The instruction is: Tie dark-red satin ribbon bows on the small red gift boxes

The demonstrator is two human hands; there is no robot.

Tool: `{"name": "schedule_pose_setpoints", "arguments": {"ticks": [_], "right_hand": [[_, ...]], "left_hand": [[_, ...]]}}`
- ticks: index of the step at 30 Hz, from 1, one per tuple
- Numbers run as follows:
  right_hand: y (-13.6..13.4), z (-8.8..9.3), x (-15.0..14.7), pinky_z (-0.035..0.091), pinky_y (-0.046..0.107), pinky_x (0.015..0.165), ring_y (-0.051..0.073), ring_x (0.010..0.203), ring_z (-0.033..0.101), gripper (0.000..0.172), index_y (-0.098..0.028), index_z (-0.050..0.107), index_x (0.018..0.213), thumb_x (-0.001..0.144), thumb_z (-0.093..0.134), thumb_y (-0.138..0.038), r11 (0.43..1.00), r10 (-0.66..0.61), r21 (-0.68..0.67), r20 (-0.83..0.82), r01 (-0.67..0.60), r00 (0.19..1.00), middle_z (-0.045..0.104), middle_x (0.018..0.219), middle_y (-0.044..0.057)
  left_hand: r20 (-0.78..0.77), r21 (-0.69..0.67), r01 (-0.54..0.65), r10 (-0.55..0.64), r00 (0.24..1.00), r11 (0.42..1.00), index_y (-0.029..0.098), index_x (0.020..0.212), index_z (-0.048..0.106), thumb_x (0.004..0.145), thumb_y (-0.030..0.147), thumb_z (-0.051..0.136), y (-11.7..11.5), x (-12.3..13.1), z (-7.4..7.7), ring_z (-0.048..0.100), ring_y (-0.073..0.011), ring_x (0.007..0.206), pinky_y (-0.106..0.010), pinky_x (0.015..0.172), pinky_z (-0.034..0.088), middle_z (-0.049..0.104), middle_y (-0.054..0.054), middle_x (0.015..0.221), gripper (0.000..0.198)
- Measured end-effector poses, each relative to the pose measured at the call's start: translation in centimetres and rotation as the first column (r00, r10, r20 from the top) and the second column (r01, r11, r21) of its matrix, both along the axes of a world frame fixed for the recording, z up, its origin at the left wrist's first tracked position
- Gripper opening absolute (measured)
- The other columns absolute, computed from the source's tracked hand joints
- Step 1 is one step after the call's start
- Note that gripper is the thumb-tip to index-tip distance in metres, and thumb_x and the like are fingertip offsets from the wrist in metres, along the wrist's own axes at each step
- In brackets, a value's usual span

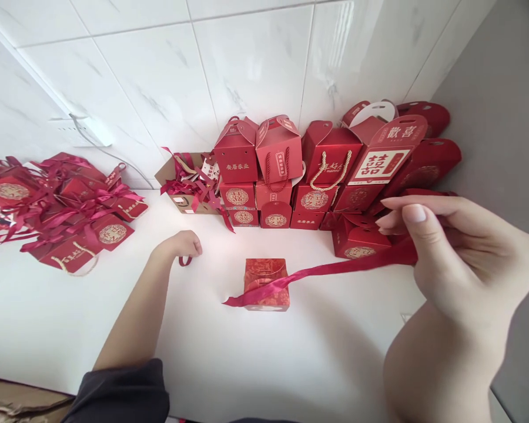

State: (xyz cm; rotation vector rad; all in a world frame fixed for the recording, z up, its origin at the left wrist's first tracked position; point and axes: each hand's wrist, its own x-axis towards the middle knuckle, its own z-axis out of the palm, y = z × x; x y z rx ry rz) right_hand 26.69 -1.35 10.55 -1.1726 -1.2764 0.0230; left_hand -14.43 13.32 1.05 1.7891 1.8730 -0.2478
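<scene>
A small red patterned box (267,276) stands on the white table in the middle. A long dark-red ribbon (308,273) runs across the front of this box and up to the right. Its far end is by my right hand (441,247), whose thumb and fingers are pinched together on it, raised at the right. My left hand (187,244) is closed, left of the box and away from it. A short loop of dark-red ribbon (185,261) hangs out below its curled fingers.
Stacked red gift boxes (312,200) line the tiled wall. A cardboard box (171,202) full of ribbons and tags is beside them. Ribboned red boxes (83,235) are heaped at the left, below a wall socket with a cable. A grey panel (489,129) bounds the right.
</scene>
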Motion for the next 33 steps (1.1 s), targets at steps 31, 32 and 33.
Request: {"name": "schedule_pose_setpoints", "arguments": {"ticks": [31, 32, 33], "right_hand": [[-0.5, -0.1, -0.1, 0.051, 0.025, 0.058, 0.016, 0.068, 0.066, 0.014, -0.024, 0.073, 0.094, 0.091, 0.060, -0.029, 0.952, 0.254, -0.236, 0.244, -0.197, 0.936, 0.072, 0.079, 0.002], [-0.5, -0.1, -0.2, 0.051, 0.025, 0.059, 0.016, 0.068, 0.066, 0.014, -0.023, 0.072, 0.094, 0.091, 0.060, -0.029, 0.945, 0.274, -0.247, 0.251, -0.213, 0.928, 0.072, 0.080, 0.002], [-0.5, 0.0, -0.3, 0.050, 0.025, 0.060, 0.015, 0.069, 0.066, 0.014, -0.023, 0.072, 0.094, 0.091, 0.060, -0.029, 0.938, 0.297, -0.262, 0.261, -0.229, 0.918, 0.072, 0.080, 0.002]], "left_hand": [[0.336, 0.595, -0.108, -0.125, 0.933, 0.796, 0.020, 0.120, 0.063, 0.079, 0.053, 0.061, -0.8, 6.0, 8.5, 0.062, -0.0263, 0.106, -0.036, 0.092, 0.049, 0.067, -0.009, 0.119, 0.052], [0.358, 0.530, -0.038, -0.183, 0.916, 0.847, 0.021, 0.117, 0.065, 0.082, 0.054, 0.058, -2.7, 7.2, 8.5, 0.063, -0.0253, 0.105, -0.034, 0.091, 0.049, 0.068, -0.007, 0.116, 0.048], [0.358, 0.466, 0.062, -0.252, 0.899, 0.883, 0.023, 0.109, 0.068, 0.083, 0.055, 0.056, -4.7, 8.3, 8.6, 0.063, -0.0244, 0.104, -0.032, 0.089, 0.049, 0.069, -0.006, 0.113, 0.043]]}}
